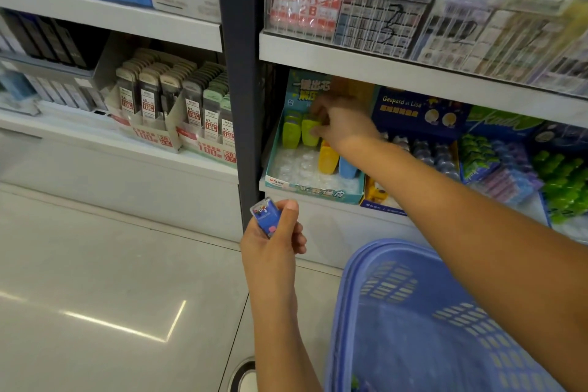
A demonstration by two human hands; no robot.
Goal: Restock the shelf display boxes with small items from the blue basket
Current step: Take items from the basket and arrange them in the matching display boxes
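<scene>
Partway done: right hand (340, 124) pinching a green item (309, 132) into the teal display box (318, 191), left hand (273, 232) gripping a small blue pack (265, 219), empty slots left.

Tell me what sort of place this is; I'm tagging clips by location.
Most likely a stationery shop aisle: white shelves hold printed display boxes of small coloured items, cartons carry red price labels, and a blue basket stands on the floor.
</scene>
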